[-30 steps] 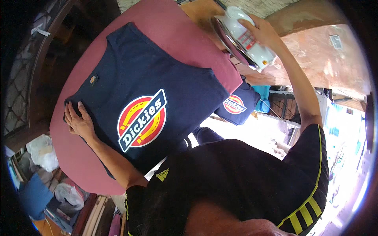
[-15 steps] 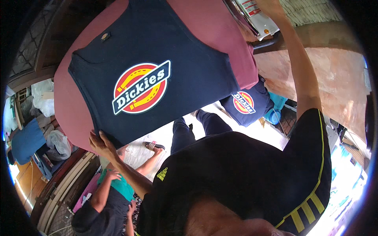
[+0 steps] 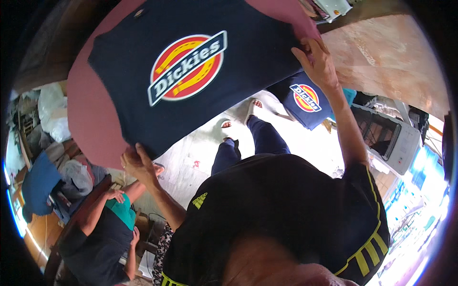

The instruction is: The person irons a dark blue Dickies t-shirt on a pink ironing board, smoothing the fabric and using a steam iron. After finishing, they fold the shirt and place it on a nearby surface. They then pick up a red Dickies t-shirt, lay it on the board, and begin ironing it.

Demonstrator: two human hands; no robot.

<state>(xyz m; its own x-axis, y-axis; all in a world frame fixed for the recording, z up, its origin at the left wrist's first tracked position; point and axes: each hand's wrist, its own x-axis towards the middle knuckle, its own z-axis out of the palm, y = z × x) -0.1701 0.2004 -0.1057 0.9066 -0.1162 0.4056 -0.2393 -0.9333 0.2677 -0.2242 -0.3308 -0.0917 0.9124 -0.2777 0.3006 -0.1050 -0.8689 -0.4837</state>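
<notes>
A dark navy sleeveless shirt [image 3: 257, 52] with a round red, yellow and white print lies spread over a maroon padded board [image 3: 93, 114]. Its hem faces me. At the hem's left corner, my left hand [image 3: 138, 164] is closed on the cloth, thumb uppermost. My right hand [image 3: 318, 64] grips the right corner of the same shirt, by the board's edge; some of its fingertips are hidden by the fabric. Below that corner hangs or lies another dark garment [image 3: 305, 100] with a matching print, partly covered by the shirt.
A white appliance with a metal edge [image 3: 334, 8] stands at the top right, beside a worn brown surface [image 3: 391, 57]. Another person [image 3: 102, 238] sits at the lower left. Plastic bags [image 3: 52, 114] and a blue cushion-like thing [image 3: 40, 186] are piled at the left.
My right hand has come down from the white appliance to the shirt's right corner. My left hand stays at the left corner. The whole view has shifted, with the board now higher.
</notes>
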